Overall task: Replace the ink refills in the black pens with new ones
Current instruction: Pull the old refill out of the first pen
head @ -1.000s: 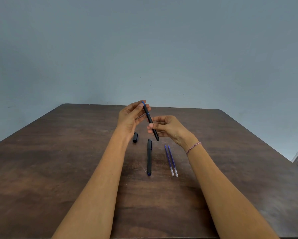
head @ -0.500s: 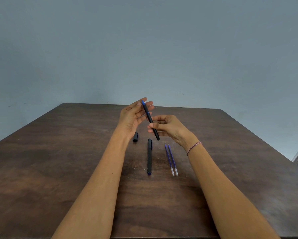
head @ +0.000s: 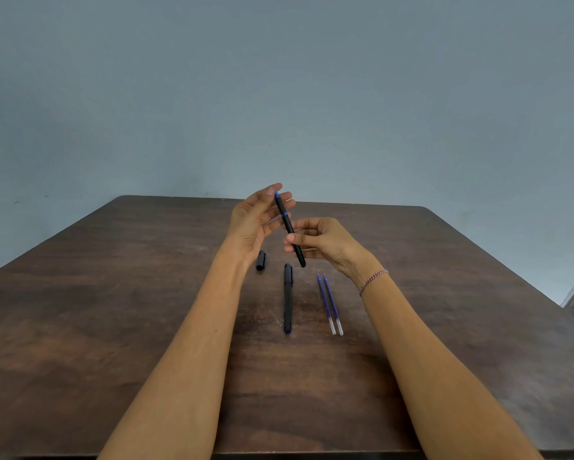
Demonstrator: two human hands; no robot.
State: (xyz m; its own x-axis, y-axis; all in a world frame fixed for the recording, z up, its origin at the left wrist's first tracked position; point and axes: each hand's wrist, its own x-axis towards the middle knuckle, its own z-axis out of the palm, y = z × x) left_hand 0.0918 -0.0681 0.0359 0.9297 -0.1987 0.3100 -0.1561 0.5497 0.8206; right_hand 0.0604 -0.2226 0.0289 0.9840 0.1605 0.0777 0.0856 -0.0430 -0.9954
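Pen: the uncapped black pen (head: 285, 215) is up in the air between my hands, tilted, with its blue end toward the wall and its black end down toward the table (head: 113, 293).
Right hand: my right hand (head: 325, 242) has it, thumb and curled fingers pinched round the lower half of the barrel.
Left hand: my left hand (head: 250, 224) is spread open, fingers straight, just behind the upper end (touching it or not, I can't tell from here) and holding nothing.
Feel: I judge it light, stiff and smooth plastic, so it's likely to roll or twist in a loose pinch.
Where to grip: I'd say one hand on each half, either side of the small blue mark on the barrel, and firm enough to turn or pull the parts apart.
Cap: the black cap (head: 261, 260) lies on the table below my left wrist.
Second pen: the second pen (head: 288, 300) lies capped in the middle, untouched.
Refills: two blue refills (head: 326, 303) lie side by side just to its right, thin and probably bendy, best lifted near the middle.
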